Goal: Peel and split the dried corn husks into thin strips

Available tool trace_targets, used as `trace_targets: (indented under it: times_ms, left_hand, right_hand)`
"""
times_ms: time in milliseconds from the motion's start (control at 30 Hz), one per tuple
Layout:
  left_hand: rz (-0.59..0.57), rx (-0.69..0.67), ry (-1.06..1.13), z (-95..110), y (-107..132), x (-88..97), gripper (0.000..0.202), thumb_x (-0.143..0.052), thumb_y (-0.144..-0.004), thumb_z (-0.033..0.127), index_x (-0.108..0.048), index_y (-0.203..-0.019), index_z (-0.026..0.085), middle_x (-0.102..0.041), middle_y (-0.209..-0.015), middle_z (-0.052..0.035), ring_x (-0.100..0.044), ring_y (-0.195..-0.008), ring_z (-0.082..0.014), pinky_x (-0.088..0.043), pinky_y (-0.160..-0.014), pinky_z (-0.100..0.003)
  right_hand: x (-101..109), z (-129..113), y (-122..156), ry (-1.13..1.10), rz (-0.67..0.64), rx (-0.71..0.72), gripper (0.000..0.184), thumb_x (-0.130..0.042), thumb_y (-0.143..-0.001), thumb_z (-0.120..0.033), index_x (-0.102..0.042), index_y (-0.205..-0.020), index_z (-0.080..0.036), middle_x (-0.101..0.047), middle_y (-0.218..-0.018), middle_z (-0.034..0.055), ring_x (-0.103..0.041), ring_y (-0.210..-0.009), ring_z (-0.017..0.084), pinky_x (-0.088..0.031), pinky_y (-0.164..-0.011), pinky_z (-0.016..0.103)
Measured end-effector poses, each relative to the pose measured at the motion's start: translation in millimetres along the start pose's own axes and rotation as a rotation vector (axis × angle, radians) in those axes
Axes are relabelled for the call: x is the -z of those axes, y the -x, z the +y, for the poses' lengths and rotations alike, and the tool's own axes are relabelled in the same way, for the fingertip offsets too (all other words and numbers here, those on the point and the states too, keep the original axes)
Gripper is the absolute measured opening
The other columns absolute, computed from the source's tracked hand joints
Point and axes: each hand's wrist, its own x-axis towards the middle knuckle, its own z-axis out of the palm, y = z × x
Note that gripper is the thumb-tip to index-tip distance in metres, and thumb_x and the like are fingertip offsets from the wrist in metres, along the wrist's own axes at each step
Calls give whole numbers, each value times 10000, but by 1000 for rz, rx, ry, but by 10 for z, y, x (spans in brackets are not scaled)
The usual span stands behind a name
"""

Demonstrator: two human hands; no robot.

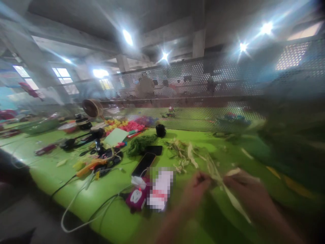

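Your hands are in the lower right of the frame, above the green table [119, 223]. Your left hand [201, 183] has its fingers drawn in to a narrow form beside the pale strips [237, 203]; motion blur hides the fingertips, so you cannot tell whether it grips them. Your right hand [243, 183] is closed on the pale strips. One strip runs diagonally down toward the lower right of the frame; others rise between your two hands. A heap of loose pale pieces [191, 156] lies on the table, right of centre, beyond your left hand.

Left of your hands, at lower centre, locate a pixelated, pale item with a red band [159, 191] and, just beside it, a purple pouch [137, 196] with white tissue at its top. Above these, a dark phone [144, 164] lies tilted, near a second dark, flat object [154, 150]. A green bunch [141, 145] lies near both. A small black container [160, 130] stands near the centre.

In the left half, note the orange-handled tool [90, 167], the looped white cable [68, 211] and the pale green sheet [116, 136]. A perforated screen [182, 81] spans the background.
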Motion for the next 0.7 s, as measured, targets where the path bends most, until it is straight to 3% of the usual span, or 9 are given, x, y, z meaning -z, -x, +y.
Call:
trace_targets:
  times_ms: [167,267,467,600,700]
  left_hand:
    - [-26,-4,-76,40,10,-6,330,-684,-761,456,-627,-870,150,-626,-864,-47,-557,-848,-166,-421,-834,-307]
    - [10,-3,-191,16,-13,-32,252,-737,-705,366,-640,-803,155,-629,-818,-36,-550,-806,-161,-428,-802,-303]
    - [92,-32,-167,-120,-79,4,134,-695,-706,232,-614,-788,163,-630,-776,-27,-552,-768,-146,-433,-755,-278]
    - [18,-45,-240,-139,-137,126,118,-658,-714,194,-628,-822,157,-661,-817,-34,-578,-793,-156,-445,-788,-298]
    - [-46,-56,-299,-81,-140,217,191,-560,-837,304,-677,-905,170,-696,-951,-62,-610,-899,-184,-444,-871,-346]
  right_hand:
    - [-12,-10,35,5,-49,9,226,-738,-639,-439,-695,-624,-218,-671,-612,20,-581,-590,200,-406,-504,279]
    - [-33,-7,57,21,-77,38,203,-740,-636,-418,-691,-607,-223,-661,-603,10,-577,-607,197,-407,-504,270]
    - [-14,11,19,16,-13,48,185,-727,-659,-421,-716,-649,-236,-675,-637,18,-578,-603,199,-403,-499,286]
    - [49,9,3,-25,-43,34,205,-741,-653,-435,-708,-648,-233,-660,-633,17,-574,-583,192,-403,-496,291]
    - [79,-2,19,-41,-114,42,214,-740,-666,-436,-694,-654,-228,-649,-645,15,-564,-587,187,-414,-511,291]
